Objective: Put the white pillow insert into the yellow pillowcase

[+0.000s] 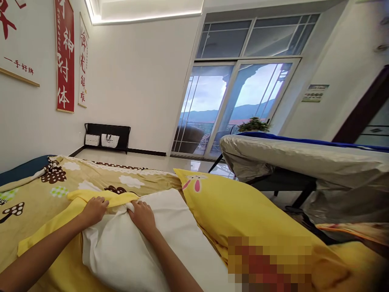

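Observation:
A white pillow (pixel 112 243) lies in front of me, partly over a yellow pillowcase (pixel 54 243). My left hand (pixel 95 209) is closed on the upper edge of the yellow pillowcase, its fingers curled over the cloth. Just to the right, my right hand (pixel 142 215) grips a bunched corner of the white pillow, close to the yellow edge. The two hands are a short way apart. Beside the white pillow, on the right, rests a plump yellow pillow (pixel 243 202) with a printed animal face at its far corner.
Under everything spreads a tan patterned bedcover (pixel 100 172). A table under a pale plastic cover (pixel 304 158) stands to the right. Against the far wall is a black rack (pixel 121 136) holding a white bag (pixel 110 140). A blurred patch hides the lower right.

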`<state>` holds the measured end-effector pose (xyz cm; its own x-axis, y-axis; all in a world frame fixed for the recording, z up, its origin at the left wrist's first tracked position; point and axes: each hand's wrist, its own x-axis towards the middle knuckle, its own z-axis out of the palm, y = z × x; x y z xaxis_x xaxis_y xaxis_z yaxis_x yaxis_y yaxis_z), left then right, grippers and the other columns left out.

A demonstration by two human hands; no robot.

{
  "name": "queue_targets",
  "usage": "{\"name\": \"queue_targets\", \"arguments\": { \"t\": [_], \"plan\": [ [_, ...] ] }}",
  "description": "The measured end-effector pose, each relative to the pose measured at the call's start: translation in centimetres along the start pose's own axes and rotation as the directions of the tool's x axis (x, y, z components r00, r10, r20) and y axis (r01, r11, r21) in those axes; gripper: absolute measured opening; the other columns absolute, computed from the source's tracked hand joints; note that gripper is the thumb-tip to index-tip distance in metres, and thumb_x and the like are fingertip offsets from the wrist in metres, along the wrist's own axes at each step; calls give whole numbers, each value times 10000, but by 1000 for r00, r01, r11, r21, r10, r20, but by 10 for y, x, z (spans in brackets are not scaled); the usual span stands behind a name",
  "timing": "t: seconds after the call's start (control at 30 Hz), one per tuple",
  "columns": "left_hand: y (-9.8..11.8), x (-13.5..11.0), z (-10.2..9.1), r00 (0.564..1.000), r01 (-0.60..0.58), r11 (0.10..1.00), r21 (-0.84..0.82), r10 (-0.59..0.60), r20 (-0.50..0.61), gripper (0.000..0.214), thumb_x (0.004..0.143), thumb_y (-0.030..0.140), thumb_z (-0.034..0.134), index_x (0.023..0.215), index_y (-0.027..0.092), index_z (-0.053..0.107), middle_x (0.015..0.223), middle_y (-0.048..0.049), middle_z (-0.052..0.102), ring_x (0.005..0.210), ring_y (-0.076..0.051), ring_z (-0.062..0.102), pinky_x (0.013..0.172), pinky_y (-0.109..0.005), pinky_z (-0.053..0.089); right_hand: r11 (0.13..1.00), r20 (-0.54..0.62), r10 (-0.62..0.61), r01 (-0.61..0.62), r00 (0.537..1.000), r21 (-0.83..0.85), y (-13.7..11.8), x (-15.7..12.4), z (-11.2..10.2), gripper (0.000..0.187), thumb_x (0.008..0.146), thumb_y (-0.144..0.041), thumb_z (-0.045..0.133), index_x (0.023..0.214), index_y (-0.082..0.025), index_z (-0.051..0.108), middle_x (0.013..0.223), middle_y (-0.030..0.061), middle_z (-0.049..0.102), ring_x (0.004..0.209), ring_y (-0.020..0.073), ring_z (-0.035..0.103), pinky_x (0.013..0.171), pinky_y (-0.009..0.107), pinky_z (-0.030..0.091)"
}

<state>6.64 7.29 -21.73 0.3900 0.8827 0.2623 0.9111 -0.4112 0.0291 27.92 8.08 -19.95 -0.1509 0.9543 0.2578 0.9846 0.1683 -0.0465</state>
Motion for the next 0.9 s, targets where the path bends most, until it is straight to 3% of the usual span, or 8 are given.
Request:
{"name": "queue_targets", "arguments": {
  "t": [0.13,0.23,0.3,0.4,0.5,0.57,0.73,0.9],
  "plan": [
    [-30,-20,20,998,50,997,-60,-53,-41,155,861,171,427,919,162,571,1003,-96,592,950,-224,542,825,-344,420,951,-64,-262,269,963,152,-7,-56,-6,603,880,-488,446,1399,-185,400,1426,119,409,1305,255,361,1080,384,268],
    [-39,-30,23,987,47,983,-178,-72,-140,163,869,188,425,928,172,576,979,-81,582,925,-197,533,826,-319,425,737,10,-649,626,760,255,-17,-110,16,577,888,-400,464,1439,-377,291,1475,16,348,1337,233,343,1100,418,261],
    [-36,-41,22,952,-47,990,-136,3,-306,220,869,171,411,1025,172,565,1040,-104,574,965,-208,522,852,-342,417,690,80,-717,688,693,226,-16,-132,34,649,878,-247,457,1446,-444,212,1506,6,264,1365,264,297,1077,479,283],
    [-26,-65,22,779,-344,933,106,346,-522,226,849,128,392,1005,161,551,951,-116,584,879,-216,523,801,-378,414,764,57,-643,634,764,115,-7,-131,40,845,749,-30,429,1451,-436,193,1517,26,226,1376,304,260,1047,529,297],
    [-15,-89,25,613,-587,772,242,620,-490,100,800,139,423,782,175,516,707,-57,538,665,-181,473,659,-344,400,781,47,-620,610,783,135,1,-101,19,923,612,16,412,1431,-393,302,1483,21,331,1332,260,354,1038,471,327],
    [-11,-98,26,641,-601,762,242,640,-423,64,777,165,453,726,179,490,674,-44,526,644,-177,465,648,-341,394,797,52,-591,572,805,196,1,-76,2,887,583,-4,421,1391,-368,399,1453,26,386,1287,237,415,1019,438,349],
    [-15,-95,25,848,-456,868,197,491,-198,177,837,195,461,994,177,542,1035,-90,608,1008,-225,537,913,-391,364,807,58,-550,511,833,297,-10,-27,-16,825,570,-3,403,1305,-360,521,1388,18,474,1261,225,449,1019,407,350],
    [-19,-87,32,923,-377,909,178,385,-15,227,873,239,437,1070,202,544,982,-82,645,939,-233,587,893,-409,375,790,156,-593,535,790,298,-22,2,-15,822,561,10,388,1286,-344,545,1337,22,528,1203,232,509,982,367,388]
  ]
}}
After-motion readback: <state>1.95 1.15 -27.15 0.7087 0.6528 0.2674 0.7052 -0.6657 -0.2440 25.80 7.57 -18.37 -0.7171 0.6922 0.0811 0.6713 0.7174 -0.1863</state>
